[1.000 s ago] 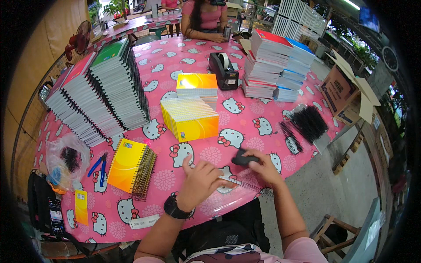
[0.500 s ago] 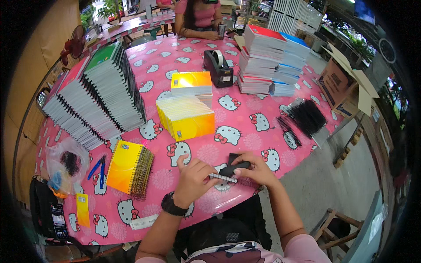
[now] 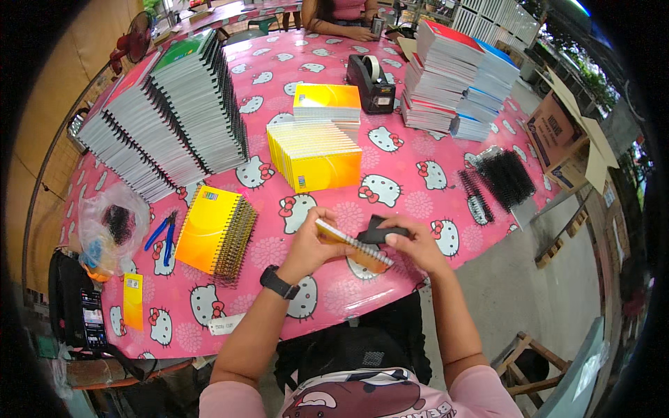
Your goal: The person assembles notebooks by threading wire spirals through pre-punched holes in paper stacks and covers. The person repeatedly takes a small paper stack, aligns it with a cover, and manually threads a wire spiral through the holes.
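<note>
My left hand is closed around one end of a small notebook with a yellow-orange cover, held on edge and tilted above the table. Along its upper edge runs a pale, evenly marked strip of pages. My right hand grips a black angular object, whose kind I cannot make out, against the notebook's far side. Left of my hands lies a pile of yellow spiral notebooks. Just beyond them stands a row of yellow-covered booklets, with a flat stack behind it.
Tall stacks of spiral notebooks rise at left, near blue-handled pliers and a plastic bag. A tape dispenser, red and blue stacks, black coils and an open carton lie right. Someone's arm rests opposite.
The notebook has turned in my left hand, so its yellow cover now shows. My right hand still holds the black object. The whole view has shifted slightly.
</note>
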The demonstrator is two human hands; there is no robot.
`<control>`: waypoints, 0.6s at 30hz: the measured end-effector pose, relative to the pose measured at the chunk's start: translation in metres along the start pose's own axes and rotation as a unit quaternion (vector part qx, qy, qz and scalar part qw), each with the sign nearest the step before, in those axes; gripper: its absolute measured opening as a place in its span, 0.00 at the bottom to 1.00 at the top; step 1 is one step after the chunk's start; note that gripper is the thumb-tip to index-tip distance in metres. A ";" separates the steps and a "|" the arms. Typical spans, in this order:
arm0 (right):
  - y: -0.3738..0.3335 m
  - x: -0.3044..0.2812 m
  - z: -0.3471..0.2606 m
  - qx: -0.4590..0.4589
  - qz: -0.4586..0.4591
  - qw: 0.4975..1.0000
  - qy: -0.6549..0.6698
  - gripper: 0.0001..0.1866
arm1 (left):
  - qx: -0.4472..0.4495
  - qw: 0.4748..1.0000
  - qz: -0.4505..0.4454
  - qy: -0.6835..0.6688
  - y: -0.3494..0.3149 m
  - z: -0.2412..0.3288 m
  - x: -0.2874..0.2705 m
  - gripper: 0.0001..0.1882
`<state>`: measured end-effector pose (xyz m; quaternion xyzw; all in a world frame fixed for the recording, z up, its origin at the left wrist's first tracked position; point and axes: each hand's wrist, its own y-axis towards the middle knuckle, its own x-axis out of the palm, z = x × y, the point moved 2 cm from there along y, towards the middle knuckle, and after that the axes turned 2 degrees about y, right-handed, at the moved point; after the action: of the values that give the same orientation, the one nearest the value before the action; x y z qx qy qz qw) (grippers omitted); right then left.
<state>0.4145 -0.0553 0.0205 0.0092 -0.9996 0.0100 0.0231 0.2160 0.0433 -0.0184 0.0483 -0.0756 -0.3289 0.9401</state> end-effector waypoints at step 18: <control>0.028 0.023 -0.010 -0.005 -0.023 0.995 -0.095 0.22 | -0.047 0.997 -0.051 0.036 0.002 -0.010 0.000 0.23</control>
<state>0.3914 -0.0276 0.0312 0.0327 -0.9969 0.0036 -0.0715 0.2193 0.0448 -0.0281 0.0193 -0.0234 -0.3775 0.9255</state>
